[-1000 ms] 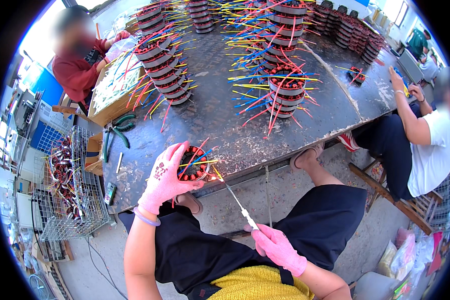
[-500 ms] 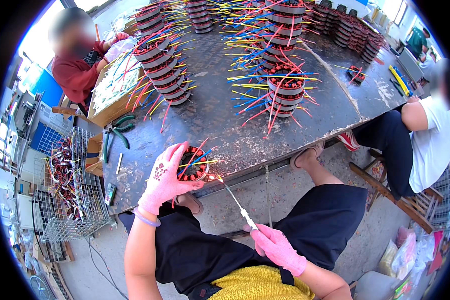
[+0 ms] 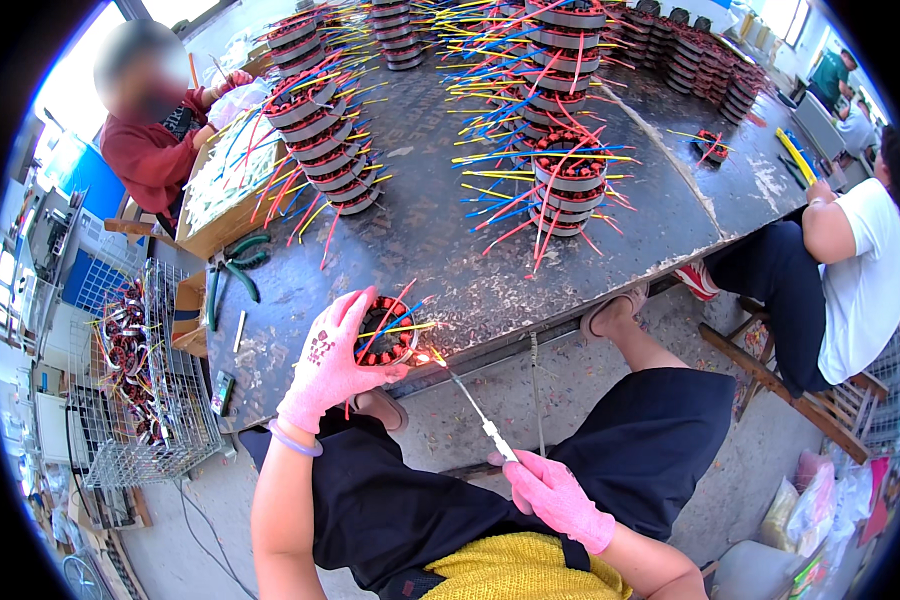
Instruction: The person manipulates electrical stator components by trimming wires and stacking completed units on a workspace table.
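Your left hand [image 3: 332, 358] curls round the ring [image 3: 398, 354] at the table's [image 3: 420, 245] edge, seemingly so its wires [image 3: 416, 327] face the torch [image 3: 481, 414] your right hand [image 3: 560, 500] clasps snugly from below.

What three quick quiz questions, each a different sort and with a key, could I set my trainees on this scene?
1. What does the right hand hold?
A) a screwdriver
B) a white-handled tool with a glowing tip
C) a paintbrush

2. True or false: green-handled pliers lie on the table.

3. Fill in: the left hand holds a wound ring with red, blue and ____ wires.

Key: 1 B; 2 true; 3 yellow.
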`<move>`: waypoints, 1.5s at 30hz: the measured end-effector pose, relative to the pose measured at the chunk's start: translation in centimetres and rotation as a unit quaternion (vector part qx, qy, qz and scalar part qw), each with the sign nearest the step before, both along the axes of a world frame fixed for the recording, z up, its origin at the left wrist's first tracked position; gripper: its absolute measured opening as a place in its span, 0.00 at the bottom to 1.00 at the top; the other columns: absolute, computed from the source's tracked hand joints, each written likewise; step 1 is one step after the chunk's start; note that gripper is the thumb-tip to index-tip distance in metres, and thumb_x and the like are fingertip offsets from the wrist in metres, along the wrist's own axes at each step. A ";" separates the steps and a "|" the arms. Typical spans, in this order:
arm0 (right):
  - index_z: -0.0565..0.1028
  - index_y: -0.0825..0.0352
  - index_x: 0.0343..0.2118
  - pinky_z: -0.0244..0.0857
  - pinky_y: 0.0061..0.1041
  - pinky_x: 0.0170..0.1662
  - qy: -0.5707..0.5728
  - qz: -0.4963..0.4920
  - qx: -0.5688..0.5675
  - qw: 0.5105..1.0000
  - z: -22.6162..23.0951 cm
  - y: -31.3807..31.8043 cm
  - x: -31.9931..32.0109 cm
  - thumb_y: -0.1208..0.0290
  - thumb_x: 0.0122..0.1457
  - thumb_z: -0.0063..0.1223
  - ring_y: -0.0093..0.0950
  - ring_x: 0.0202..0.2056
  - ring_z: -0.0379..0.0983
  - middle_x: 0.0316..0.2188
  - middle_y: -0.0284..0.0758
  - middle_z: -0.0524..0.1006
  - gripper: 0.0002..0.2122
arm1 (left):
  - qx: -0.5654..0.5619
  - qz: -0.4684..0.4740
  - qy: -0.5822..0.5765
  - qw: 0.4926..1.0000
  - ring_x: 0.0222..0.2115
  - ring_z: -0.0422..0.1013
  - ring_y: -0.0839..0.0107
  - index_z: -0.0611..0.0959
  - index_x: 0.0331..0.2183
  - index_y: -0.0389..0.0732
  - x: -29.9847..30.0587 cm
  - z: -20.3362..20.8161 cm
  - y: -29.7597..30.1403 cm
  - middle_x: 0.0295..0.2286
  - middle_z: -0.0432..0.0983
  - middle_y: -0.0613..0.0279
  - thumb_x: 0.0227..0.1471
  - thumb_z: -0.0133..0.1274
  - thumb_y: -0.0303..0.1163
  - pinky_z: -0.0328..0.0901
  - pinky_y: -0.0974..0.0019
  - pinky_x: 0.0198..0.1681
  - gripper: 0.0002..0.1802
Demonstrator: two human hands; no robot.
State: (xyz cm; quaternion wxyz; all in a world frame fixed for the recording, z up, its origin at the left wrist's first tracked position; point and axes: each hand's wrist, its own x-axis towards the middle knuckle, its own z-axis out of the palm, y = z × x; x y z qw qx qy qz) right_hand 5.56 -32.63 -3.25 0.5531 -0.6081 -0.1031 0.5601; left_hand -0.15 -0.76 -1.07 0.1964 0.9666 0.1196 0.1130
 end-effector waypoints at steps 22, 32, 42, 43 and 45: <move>0.71 0.70 0.49 0.54 0.17 0.22 0.001 -0.002 0.006 1.000 0.2 0.0 0.1 0.64 0.67 0.41 0.13 0.19 0.59 0.18 0.23 0.64 0.16 | -0.005 0.003 0.010 1.000 0.53 0.64 0.50 0.66 0.56 0.32 0.0 0.0 0.0 0.51 0.66 0.47 0.27 0.71 0.45 0.58 0.56 0.58 0.56; 0.71 0.69 0.51 0.55 0.18 0.23 0.002 -0.001 0.007 1.000 -0.5 -0.2 0.0 0.63 0.67 0.41 0.14 0.19 0.59 0.18 0.23 0.64 0.16 | -0.019 0.002 0.007 1.000 0.53 0.64 0.50 0.67 0.56 0.33 0.1 0.2 -0.1 0.51 0.67 0.48 0.27 0.72 0.44 0.58 0.56 0.57 0.55; 0.70 0.69 0.52 0.54 0.17 0.23 0.007 -0.019 0.000 1.000 0.0 0.0 0.2 0.64 0.67 0.41 0.14 0.19 0.59 0.18 0.23 0.64 0.17 | -0.028 -0.066 -0.007 0.997 0.54 0.62 0.52 0.70 0.56 0.42 -0.2 0.5 0.3 0.53 0.65 0.51 0.28 0.71 0.41 0.57 0.54 0.58 0.51; 0.70 0.69 0.52 0.54 0.17 0.23 0.007 -0.020 0.003 1.000 -0.5 0.0 0.3 0.64 0.67 0.40 0.14 0.19 0.59 0.17 0.23 0.64 0.17 | -0.027 -0.052 -0.006 0.998 0.54 0.62 0.52 0.70 0.56 0.44 -0.1 0.5 0.1 0.53 0.65 0.51 0.28 0.71 0.42 0.57 0.53 0.58 0.50; 0.70 0.69 0.53 0.54 0.17 0.23 0.001 -0.013 0.007 1.000 -0.5 0.1 0.3 0.64 0.67 0.40 0.14 0.19 0.59 0.17 0.23 0.64 0.17 | -0.021 -0.046 0.004 0.999 0.54 0.62 0.51 0.71 0.55 0.47 -0.3 0.7 0.2 0.53 0.65 0.52 0.28 0.71 0.42 0.57 0.54 0.58 0.49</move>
